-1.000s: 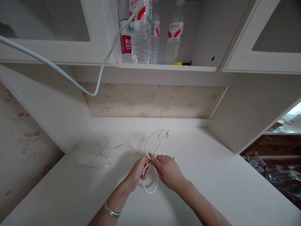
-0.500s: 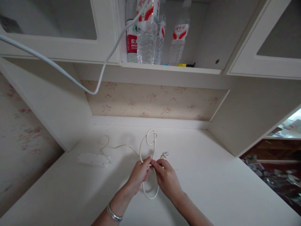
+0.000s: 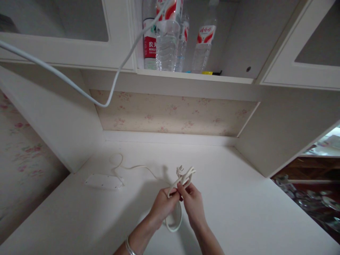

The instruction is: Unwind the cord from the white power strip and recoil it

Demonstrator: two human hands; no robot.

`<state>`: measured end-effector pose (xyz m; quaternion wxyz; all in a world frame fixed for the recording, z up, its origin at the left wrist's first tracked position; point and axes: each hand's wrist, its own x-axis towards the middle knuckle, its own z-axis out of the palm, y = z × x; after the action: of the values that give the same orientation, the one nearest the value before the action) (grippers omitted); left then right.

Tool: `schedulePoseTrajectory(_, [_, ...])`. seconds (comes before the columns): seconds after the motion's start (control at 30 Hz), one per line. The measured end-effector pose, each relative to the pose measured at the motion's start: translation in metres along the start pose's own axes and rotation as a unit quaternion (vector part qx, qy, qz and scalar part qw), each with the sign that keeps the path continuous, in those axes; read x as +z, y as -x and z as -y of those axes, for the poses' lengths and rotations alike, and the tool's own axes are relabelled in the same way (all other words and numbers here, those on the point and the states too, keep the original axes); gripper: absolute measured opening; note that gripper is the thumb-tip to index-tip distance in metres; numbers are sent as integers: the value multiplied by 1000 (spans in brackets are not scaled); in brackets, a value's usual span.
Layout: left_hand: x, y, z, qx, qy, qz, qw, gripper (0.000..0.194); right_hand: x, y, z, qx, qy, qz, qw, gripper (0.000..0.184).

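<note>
The left hand [image 3: 164,203] pinches the cord [image 3: 174,231] where its loops gather; the right hand [image 3: 193,205] pinches it just beside. A slack grip could let the loops, held over the table [image 3: 239,212], spring apart. The plug [image 3: 179,170], beside the upper loops, could snag them. Farther left, the strip [image 3: 103,181] could slide if the cord is tugged.

On the flat white worktop [image 3: 239,198] before me, a long white plastic power strip [image 3: 103,181] lies to the left of my left hand [image 3: 163,207]. A thin cream cord [image 3: 140,166] runs rightward from it, its loops between my left and right hands [image 3: 194,207]. Behind is a cream floral wallpaper panel [image 3: 159,113]; above that, clear plastic bottles [image 3: 166,53] stand in an open white cabinet [image 3: 233,42], with a thick white cable [image 3: 77,85] in front, at upper left.
</note>
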<state>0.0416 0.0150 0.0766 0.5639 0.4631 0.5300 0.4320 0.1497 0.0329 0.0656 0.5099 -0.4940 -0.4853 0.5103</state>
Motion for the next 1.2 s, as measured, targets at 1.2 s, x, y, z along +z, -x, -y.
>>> schedulePoseTrajectory(1.2, [-9,-16,-11,106,-73,-82,988,34,-40,-13,-8,147,-293,80,941,29])
